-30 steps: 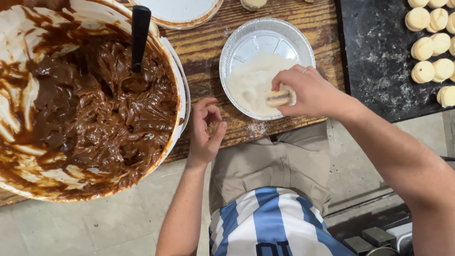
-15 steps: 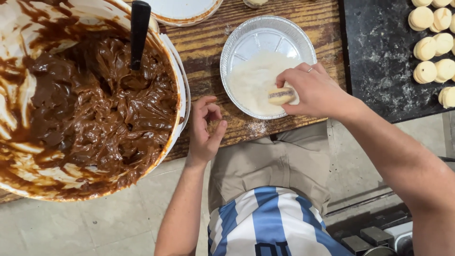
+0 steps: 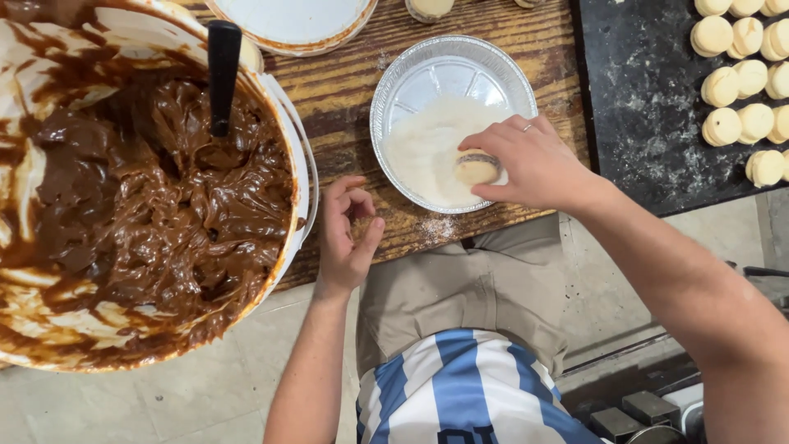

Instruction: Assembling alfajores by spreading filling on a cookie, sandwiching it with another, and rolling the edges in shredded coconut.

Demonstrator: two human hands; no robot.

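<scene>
Right hand (image 3: 538, 164) over foil pan (image 3: 411, 78); fingers curled down around a round sandwich cookie (image 3: 477, 169), thumb at its 6 o'clock side, fingertips closing from 12 o'clock. Cookie lies flat in the white shredded coating (image 3: 427, 148), at roughly 4 o'clock within the pan. Dark filling band shows along its upper edge. Being round, it has no long axis to speak of; its flat faces run parallel to the pan floor.

Left hand (image 3: 345, 238) rests on the near edge of the wooden tabletop (image 3: 345, 99), at about 8 o'clock from the pan. Fingers loosely curled inward, holding nothing that can be seen. It sits between the pan and the large tub of brown spread (image 3: 156, 205), just beside the tub's rim.

Key relation: cookie sits directly under the right fingers, already in contact. Left hand is apart from it, off toward 9 o'clock, with the pan's rim between. Right hand is clearly the nearer one.

Surroundings: black utensil handle (image 3: 223, 74) stands in the spread at the tub's 12 o'clock. White lid (image 3: 296, 20) at 12 o'clock of the tabletop, partly out of frame. Dark tray (image 3: 641, 107) at 3 o'clock from the pan, carrying rows of pale cookies (image 3: 740, 82) along its far right. Loose coating crumbs (image 3: 440, 228) lie on the wood at the pan's 6 o'clock.
</scene>
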